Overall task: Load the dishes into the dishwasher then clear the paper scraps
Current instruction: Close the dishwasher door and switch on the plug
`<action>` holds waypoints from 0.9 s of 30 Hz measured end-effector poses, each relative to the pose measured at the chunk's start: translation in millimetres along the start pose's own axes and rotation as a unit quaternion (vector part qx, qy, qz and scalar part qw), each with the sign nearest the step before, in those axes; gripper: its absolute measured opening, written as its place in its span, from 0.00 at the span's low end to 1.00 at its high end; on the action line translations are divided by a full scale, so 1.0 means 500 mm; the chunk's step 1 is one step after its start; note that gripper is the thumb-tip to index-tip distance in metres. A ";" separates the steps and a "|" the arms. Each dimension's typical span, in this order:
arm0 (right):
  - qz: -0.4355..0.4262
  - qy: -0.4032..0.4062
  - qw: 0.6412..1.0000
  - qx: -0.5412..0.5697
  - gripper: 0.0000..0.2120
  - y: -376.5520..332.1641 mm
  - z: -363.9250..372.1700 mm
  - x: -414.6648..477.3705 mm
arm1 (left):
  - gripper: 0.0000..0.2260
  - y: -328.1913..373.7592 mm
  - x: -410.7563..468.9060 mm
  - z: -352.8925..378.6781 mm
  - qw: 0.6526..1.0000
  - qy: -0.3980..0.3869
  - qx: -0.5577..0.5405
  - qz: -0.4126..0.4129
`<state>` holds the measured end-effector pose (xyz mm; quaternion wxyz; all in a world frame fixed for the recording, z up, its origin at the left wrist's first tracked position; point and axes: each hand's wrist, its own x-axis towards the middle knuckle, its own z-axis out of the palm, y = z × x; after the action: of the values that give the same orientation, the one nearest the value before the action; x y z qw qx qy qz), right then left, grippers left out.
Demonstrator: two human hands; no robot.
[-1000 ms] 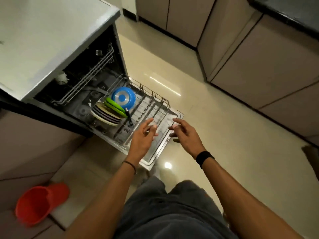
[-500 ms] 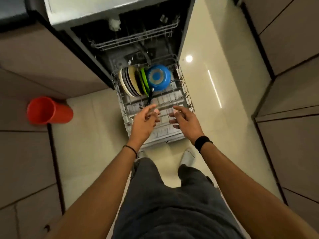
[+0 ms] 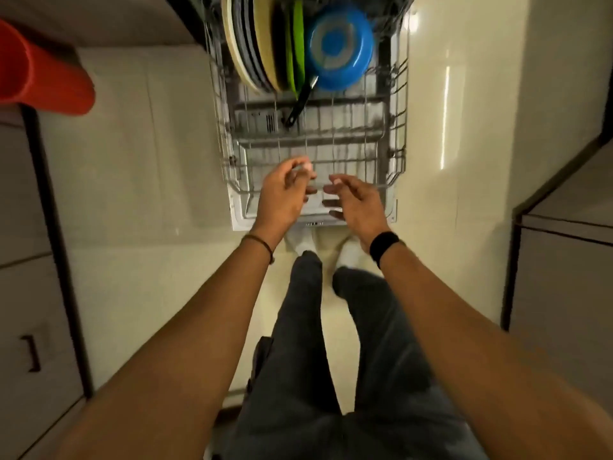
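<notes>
The dishwasher's lower wire rack is pulled out over the open door. At its far end stand several plates on edge, then a green plate and a blue bowl. A black utensil handle leans below them. The near half of the rack holds nothing. My left hand hovers at the rack's front rail with fingers loosely curled and the thumb raised. My right hand is beside it, fingers relaxed and reaching toward the same rail. Neither hand holds anything. No paper scraps are in view.
A red plastic mug lies on its side on the floor at the left. Cabinet fronts line the left and right sides. My legs and feet stand just behind the door's edge on the glossy floor.
The view has swung down and closer over the rack. Both hands have drawn back from above the rack's middle to its front rail, and the left fingers have curled more.
</notes>
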<state>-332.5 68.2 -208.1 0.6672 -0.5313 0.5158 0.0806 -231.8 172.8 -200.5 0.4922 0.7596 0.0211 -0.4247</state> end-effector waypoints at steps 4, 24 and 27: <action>0.031 0.008 0.999 -0.014 0.12 0.059 0.034 0.109 | 0.10 -0.090 0.085 0.015 0.999 0.010 -0.018 -0.028; 0.145 0.057 0.987 -0.041 0.17 0.228 0.068 0.334 | 0.16 -0.299 0.259 0.067 0.974 0.019 -0.031 -0.224; 0.145 0.051 0.988 -0.030 0.17 0.218 0.068 0.333 | 0.15 -0.292 0.260 0.068 0.972 0.014 -0.052 -0.229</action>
<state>-307.7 67.8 -408.2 0.6050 -0.4747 0.6177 0.1647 -235.7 171.8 -398.9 0.4207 0.7139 0.2234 -0.5133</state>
